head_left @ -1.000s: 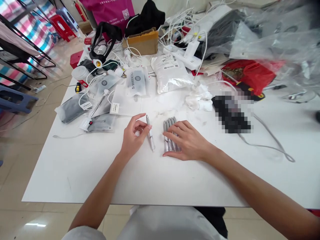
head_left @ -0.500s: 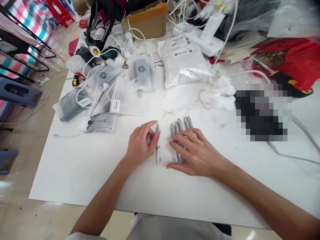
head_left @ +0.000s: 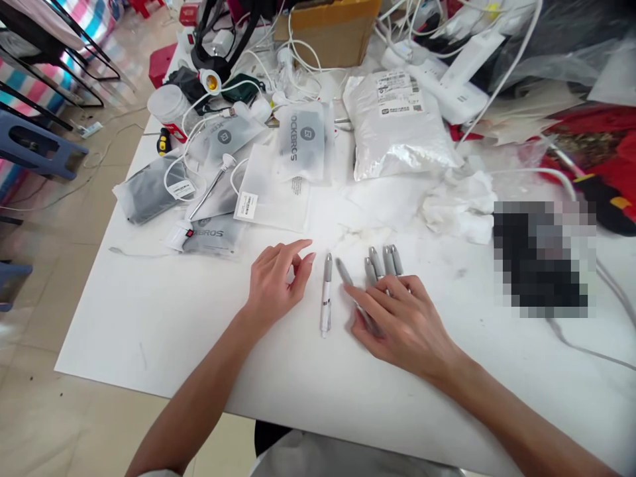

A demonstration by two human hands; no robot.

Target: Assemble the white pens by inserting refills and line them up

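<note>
Overall, six pens (head_left: 326, 291) lie on the white table (head_left: 293, 384): one alone at left, one slanted, four clustered at right. Left hand (head_left: 275, 281), half-curled with thumb and forefinger parted, holds nothing; right hand (head_left: 407, 324), loosely spread, partly covers five (grip cannot be told).

cluttered workroom: bagged goods (head_left: 301, 142), tangled cables (head_left: 527, 40)

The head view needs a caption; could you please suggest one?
Right hand over several pens, another pen lying beside the left hand.
</note>
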